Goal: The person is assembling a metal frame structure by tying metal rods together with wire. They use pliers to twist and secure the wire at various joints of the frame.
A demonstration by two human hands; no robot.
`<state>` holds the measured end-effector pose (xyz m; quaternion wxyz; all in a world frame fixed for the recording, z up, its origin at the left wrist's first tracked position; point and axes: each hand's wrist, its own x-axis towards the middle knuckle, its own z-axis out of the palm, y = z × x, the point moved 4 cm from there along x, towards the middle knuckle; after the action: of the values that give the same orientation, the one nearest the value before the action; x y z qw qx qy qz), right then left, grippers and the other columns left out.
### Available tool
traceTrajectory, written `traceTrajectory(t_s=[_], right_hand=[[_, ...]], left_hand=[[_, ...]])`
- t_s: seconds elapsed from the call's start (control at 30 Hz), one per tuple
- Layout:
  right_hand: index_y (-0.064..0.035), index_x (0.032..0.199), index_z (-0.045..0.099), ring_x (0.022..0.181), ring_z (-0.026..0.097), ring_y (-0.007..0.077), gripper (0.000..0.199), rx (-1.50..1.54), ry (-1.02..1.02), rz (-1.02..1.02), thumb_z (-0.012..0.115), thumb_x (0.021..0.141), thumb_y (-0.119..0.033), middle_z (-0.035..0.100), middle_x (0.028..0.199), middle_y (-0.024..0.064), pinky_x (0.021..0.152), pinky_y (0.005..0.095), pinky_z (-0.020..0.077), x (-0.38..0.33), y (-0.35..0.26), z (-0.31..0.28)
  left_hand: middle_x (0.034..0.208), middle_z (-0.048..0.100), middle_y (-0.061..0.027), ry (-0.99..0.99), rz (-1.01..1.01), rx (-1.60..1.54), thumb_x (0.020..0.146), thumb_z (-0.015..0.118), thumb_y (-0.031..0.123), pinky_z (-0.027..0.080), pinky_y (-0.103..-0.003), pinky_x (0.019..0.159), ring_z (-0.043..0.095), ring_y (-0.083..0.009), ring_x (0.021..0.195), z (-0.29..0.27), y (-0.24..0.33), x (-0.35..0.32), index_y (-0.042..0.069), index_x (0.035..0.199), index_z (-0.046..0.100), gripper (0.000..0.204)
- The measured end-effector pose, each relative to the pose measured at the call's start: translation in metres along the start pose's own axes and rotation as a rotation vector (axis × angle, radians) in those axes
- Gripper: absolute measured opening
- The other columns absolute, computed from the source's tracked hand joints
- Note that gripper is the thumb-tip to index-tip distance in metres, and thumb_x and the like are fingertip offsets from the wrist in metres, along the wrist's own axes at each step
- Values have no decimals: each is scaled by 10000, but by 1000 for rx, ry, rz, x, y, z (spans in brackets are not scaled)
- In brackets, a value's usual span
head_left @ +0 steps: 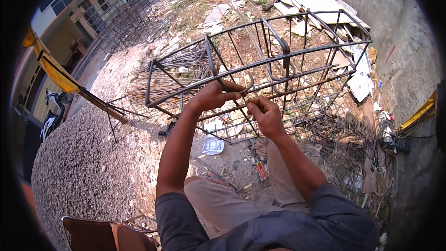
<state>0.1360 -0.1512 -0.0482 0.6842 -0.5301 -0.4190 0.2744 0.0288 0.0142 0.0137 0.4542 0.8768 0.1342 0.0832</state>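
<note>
A long rebar cage, made of dark steel bars and bent stirrups, stands across in front of me at hand height. My left hand is closed at one of its bars, the thumb pointing right and the fingers partly behind the steel. Just right of it and slightly lower, my right hand pinches near the same crossing of bars. Something thin, like a wire, shows between the two hands; its ends are hidden. Pincers with red handles lie on the ground below my right hand.
A gravel heap rises at left, near a brown chair. Loose rebar lies behind the cage. Broken boards and a concrete wall are at right. Tangled wire and a white plastic tray lie on the ground.
</note>
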Motion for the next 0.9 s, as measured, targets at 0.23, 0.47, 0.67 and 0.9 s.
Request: traceTrajectory(t_s=[0.23,0.47,0.67,0.9], right_hand=[[-47,959,655,678,657,265,55,-494,140,-368,669,940,-97,672,790,122,596,372,499,5,10,-4],[-70,937,646,730,681,368,57,-725,327,-477,668,935,-122,688,842,132,613,443,531,8,17,24],[-41,946,703,785,694,378,121,-730,323,-307,674,958,-158,720,880,166,652,449,524,2,15,18],[-24,940,701,812,648,366,134,-786,285,-326,672,960,-153,713,873,156,724,459,495,-1,11,22]], left_hand=[[1133,732,-84,-1,29,-46,922,764,201,527,-334,913,664,-150,1029,2,-2,2,21,1193,726,328],[1024,753,-56,70,41,-92,908,779,179,540,-320,852,673,-118,942,-1,-13,-1,2,1141,740,295],[937,772,-88,115,11,-17,850,819,341,541,-315,778,701,-162,838,7,-2,3,48,1086,779,378],[891,771,-83,86,-171,-124,827,810,282,558,-324,757,710,-175,802,9,5,-6,47,1031,785,312]])
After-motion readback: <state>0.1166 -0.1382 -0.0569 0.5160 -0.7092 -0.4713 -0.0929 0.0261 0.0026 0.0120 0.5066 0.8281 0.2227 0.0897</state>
